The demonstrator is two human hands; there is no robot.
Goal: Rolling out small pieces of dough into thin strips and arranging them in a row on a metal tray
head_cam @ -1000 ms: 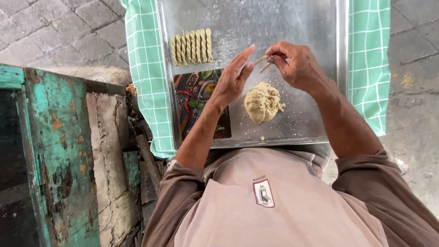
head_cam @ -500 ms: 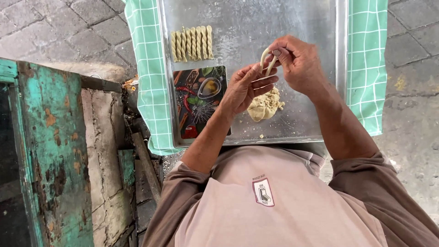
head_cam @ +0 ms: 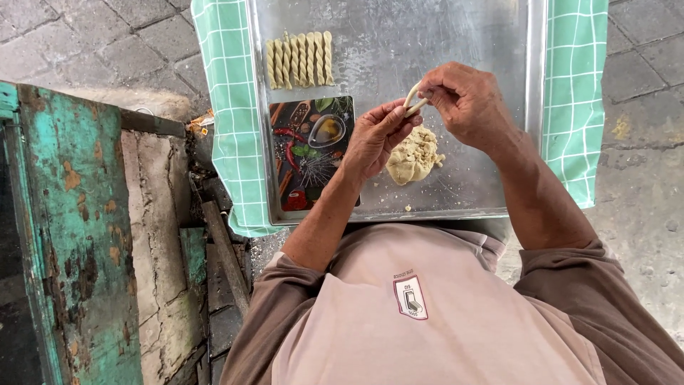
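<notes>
My left hand (head_cam: 375,137) and my right hand (head_cam: 467,103) meet above a metal tray (head_cam: 456,28), both pinching a thin pale strip of dough (head_cam: 412,98) that is bent into a loop. Just below the hands a lump of beige dough (head_cam: 413,155) rests on the tray. Several twisted dough sticks (head_cam: 300,59) lie in a neat row at the tray's upper left. A dark printed board with pictures of spices (head_cam: 308,153) lies on the tray under my left wrist.
The tray sits on a green checked cloth (head_cam: 228,107) over a small table. To the left stand a peeling turquoise wooden post (head_cam: 71,235) and a cracked concrete block (head_cam: 153,235). Grey paving stones (head_cam: 641,164) surround the table.
The dough strip, held straight between my hands a second ago, is now folded into a loop. My left hand has shifted right, uncovering the printed board.
</notes>
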